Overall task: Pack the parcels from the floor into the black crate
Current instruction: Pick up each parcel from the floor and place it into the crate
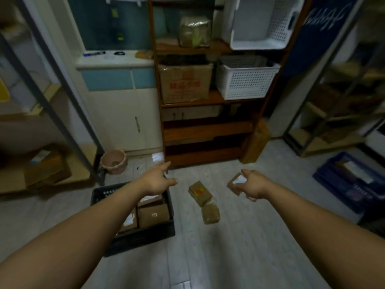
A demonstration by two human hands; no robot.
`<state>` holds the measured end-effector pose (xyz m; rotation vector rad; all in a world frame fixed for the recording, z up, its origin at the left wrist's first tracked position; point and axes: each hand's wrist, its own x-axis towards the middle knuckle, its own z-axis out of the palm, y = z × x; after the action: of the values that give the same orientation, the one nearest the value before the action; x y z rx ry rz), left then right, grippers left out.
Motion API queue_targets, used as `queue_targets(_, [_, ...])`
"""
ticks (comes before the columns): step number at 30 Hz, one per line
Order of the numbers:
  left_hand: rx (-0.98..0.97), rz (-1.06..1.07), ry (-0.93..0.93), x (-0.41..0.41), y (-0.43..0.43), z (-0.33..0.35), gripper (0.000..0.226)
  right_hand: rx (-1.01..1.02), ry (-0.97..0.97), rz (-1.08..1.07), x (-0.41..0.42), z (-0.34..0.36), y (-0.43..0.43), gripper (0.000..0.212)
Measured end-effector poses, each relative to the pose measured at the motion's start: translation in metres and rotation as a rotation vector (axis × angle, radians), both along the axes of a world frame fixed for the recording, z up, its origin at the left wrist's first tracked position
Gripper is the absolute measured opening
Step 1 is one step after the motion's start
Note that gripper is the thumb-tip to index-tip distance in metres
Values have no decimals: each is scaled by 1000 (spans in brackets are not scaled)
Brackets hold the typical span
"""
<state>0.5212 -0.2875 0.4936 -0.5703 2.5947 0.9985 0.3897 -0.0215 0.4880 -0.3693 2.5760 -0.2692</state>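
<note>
Parcel in the air, crate filling up, easy spot for a fumble

The right hand (255, 185) grips a small labelled parcel (237, 183) well to the right of the black crate (141, 240), and from what I can see it's pinched near one edge, so my worry is it twists out mid-swing. The left hand (155, 181) is open with the fingers spread, holding nothing, hovering over the crate's far corner. The packed parcels (153, 215) already fill the part of the crate that shows, so a careless drop could land crooked or bounce out over the rim. The red-stickered parcel (200, 192) and the plain brown parcel (210, 213) lie on the floor (239, 236) just right of the crate, right under the carry path, so a dropped box would likely hit them.
</note>
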Motion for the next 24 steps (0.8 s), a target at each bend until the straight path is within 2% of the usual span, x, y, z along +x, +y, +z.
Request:
queue_targets(6, [-80,-31,76,-69,100,19,76,-19,98,-37,-42,36,112,74])
queue_targets(15, [-96,-141,58,-175,270,34,76,-71,94,-219,-123,51,286,74])
queue_targets(24, [-130,-177,10,-264,314,9,78,-107,42,-228,-199,29,325,80])
